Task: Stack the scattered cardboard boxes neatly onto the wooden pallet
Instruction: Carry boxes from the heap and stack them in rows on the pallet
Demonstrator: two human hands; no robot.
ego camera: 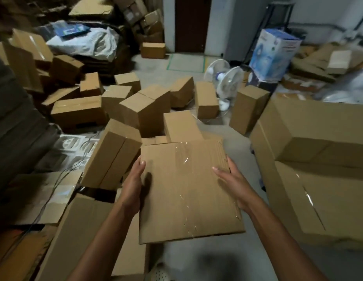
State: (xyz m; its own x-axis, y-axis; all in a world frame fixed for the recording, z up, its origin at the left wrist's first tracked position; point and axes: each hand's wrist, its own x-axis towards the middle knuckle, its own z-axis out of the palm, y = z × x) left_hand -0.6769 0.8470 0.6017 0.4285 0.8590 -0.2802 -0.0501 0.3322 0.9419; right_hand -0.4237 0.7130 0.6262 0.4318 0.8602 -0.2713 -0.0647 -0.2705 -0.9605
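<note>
Partly out of sight behind box (pixel 186 191): left hand (pixel 134 179), right hand (pixel 235 183).

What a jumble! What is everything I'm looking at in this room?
Held box: one, brown, taped, centre, between both hands.
Scattered boxes: many, brown, floor ahead.
Large boxes: several, brown, right side.
Fans: apparently two, white, behind the boxes.
Printed carton: one, blue and white, back right.
Door: one, dark brown, far wall.
Plastic sheeting: one heap, white, back left.
Left hand: grips box's left edge.
Right hand: grips its right edge.
</note>
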